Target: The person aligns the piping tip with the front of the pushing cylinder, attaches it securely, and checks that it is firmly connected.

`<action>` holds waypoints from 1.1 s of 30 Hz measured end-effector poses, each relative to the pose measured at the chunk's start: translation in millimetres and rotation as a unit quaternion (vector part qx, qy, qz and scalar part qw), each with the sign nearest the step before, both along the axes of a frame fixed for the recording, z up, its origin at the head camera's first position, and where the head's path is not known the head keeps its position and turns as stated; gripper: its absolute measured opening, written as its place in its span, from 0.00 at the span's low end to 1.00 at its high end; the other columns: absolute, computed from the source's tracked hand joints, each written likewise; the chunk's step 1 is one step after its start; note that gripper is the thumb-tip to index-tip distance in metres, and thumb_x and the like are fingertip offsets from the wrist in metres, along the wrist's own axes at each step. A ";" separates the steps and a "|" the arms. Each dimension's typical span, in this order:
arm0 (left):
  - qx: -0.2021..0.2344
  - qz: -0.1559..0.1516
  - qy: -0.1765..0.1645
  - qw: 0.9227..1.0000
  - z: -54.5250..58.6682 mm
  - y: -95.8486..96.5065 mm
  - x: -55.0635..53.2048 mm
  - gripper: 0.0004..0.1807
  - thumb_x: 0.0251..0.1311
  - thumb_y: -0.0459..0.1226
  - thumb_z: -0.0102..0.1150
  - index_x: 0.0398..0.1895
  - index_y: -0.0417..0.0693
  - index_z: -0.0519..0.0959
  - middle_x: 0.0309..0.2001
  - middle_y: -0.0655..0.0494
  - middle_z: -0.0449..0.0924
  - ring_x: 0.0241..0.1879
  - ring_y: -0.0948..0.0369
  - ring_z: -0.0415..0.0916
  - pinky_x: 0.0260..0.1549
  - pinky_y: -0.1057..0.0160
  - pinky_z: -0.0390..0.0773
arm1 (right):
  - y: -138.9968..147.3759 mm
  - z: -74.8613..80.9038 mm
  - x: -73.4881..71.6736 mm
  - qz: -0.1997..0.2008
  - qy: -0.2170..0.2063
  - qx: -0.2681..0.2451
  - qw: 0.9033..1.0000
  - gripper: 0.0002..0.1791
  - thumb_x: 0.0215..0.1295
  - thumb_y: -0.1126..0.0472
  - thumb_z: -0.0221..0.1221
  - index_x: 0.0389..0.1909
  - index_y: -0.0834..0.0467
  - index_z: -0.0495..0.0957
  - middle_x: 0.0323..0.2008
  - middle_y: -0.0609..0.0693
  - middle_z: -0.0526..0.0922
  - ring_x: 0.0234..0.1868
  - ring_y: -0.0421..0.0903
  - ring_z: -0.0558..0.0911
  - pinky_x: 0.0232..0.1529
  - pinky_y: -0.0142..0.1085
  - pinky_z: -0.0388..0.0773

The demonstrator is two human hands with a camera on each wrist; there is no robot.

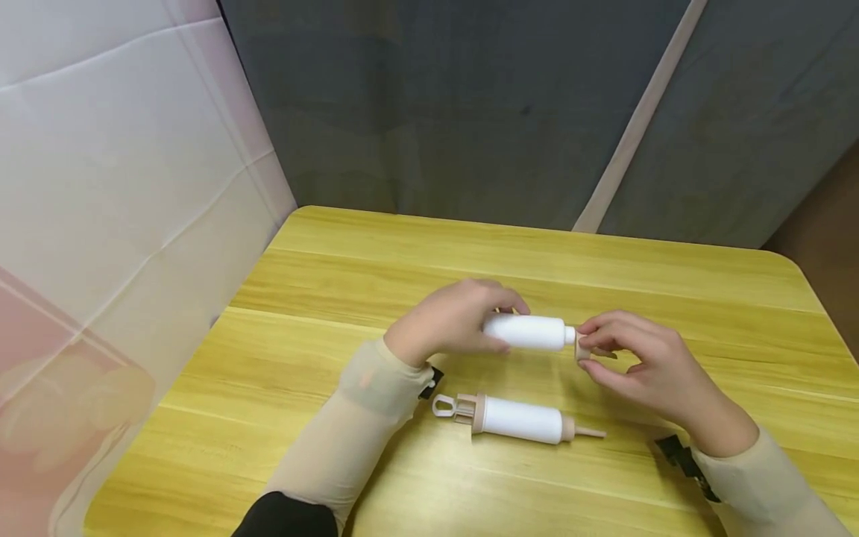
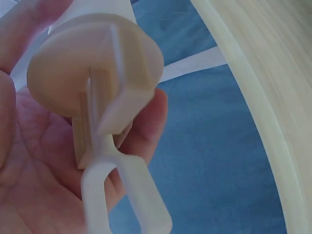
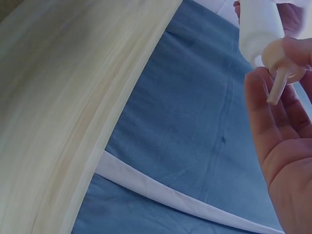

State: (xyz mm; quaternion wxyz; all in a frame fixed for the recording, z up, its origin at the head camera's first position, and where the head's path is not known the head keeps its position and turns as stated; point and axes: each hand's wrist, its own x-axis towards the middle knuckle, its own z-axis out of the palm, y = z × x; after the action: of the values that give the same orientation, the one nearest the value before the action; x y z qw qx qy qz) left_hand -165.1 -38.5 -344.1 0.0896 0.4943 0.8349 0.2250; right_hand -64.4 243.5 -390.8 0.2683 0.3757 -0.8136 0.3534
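Note:
My left hand grips a white syringe by its rear, with the barrel lying level and its narrow neck pointing right. In the left wrist view, a beige collar and a plunger with a looped pull handle show at its back end. Between thumb and fingertips, my right hand pinches a beige nozzle cap right at the neck, slightly offset from it. The cap's thin spout points away from the barrel in the right wrist view.
A second white syringe, with beige collar, looped handle and nozzle fitted, lies on the wood-grain table nearer the person. Behind the table hangs a dark cloth with a pale strip; a light cloth hangs at the left.

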 end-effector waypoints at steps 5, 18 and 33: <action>0.005 -0.021 -0.001 1.000 1.3 0.1 5.0 0.23 0.58 0.38 0.81 0.57 0.51 0.86 0.52 0.59 0.86 0.47 0.63 0.80 0.50 0.64 0.78 | -1.3 0.3 1.4 -0.004 -0.004 0.000 1.000 0.19 0.75 0.45 0.64 0.40 0.59 0.87 0.43 0.54 0.88 0.38 0.39 0.86 0.40 0.24 0.83; -0.001 -0.020 0.000 1.000 7.3 3.6 12.0 0.23 0.59 0.37 0.79 0.58 0.51 0.85 0.53 0.58 0.85 0.47 0.62 0.79 0.50 0.63 0.78 | 0.5 3.4 0.9 0.005 0.004 0.003 1.000 0.18 0.76 0.45 0.64 0.38 0.57 0.87 0.43 0.54 0.88 0.42 0.40 0.86 0.43 0.23 0.82; 0.002 -0.014 -0.001 1.000 8.0 4.2 14.0 0.23 0.60 0.37 0.79 0.59 0.50 0.84 0.53 0.57 0.85 0.47 0.62 0.79 0.50 0.63 0.78 | 0.1 5.2 0.8 0.004 -0.021 -0.010 1.000 0.21 0.77 0.45 0.63 0.47 0.61 0.87 0.42 0.53 0.90 0.44 0.39 0.88 0.49 0.26 0.82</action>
State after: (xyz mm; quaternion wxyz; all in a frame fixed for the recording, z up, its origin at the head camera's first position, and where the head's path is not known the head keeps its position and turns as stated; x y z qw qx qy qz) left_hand -151.1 -34.3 -336.1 0.0925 0.5059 0.8273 0.2258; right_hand -63.6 243.6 -385.6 0.2529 0.3690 -0.8140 0.3705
